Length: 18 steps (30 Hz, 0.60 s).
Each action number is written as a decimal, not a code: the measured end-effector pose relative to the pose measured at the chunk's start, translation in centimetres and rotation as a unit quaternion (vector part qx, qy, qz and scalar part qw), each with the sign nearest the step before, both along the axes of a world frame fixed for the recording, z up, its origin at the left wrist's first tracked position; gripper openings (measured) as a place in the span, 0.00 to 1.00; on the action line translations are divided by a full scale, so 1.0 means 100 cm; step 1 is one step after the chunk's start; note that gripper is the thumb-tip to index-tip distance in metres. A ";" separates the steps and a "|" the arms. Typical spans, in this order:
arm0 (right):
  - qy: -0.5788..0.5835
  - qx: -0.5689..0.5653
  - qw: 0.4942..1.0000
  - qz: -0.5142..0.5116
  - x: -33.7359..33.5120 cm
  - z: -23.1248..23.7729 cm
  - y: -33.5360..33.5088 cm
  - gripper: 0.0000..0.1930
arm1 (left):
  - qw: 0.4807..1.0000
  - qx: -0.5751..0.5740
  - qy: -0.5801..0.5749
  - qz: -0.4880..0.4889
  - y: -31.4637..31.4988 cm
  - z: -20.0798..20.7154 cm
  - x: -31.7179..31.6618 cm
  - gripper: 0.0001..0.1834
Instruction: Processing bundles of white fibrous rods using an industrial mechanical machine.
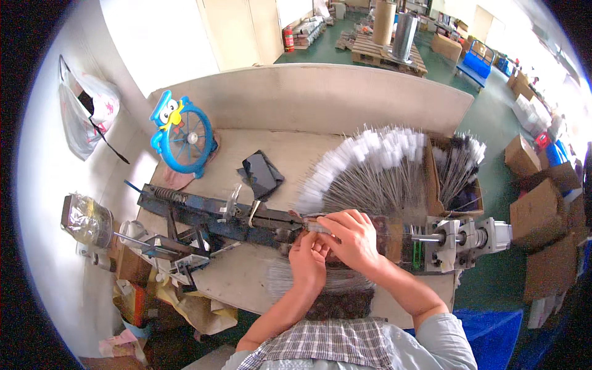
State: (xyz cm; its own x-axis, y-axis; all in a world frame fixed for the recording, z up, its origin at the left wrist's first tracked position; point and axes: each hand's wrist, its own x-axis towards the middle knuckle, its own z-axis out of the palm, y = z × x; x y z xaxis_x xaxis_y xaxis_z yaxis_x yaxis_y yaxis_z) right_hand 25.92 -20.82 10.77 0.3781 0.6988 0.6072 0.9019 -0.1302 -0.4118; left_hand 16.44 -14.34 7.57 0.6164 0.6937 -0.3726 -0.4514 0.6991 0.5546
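Both hands meet over the right end of a long dark metal machine bar [213, 213] on the bench. My left hand [308, 262] is closed, fingertips pinched together just below the bar's end. My right hand [354, 237] reaches in from the right, its thumb and fingers closed around a small pale piece [317, 227] that I cannot make out. What my left fingers hold is hidden. Beyond my hands fans a big pile of twisted-wire brushes [370, 166] with white bristle heads. Thin wires or bristles [283, 277] lie beneath my left forearm's side of the bench.
A motor shaft unit [456, 239] stands at the bench's right end. A cardboard box [434, 176] of brushes sits behind it. Farther left are a blue cartoon-shaped fan [196, 169] and a black pouch [262, 174]. A low panel [320, 98] edges the back.
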 end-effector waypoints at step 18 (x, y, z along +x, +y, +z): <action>-0.002 -0.014 1.000 0.019 0.005 0.000 -0.007 0.11 | 0.999 0.038 0.006 0.009 -0.002 -0.001 0.004 0.06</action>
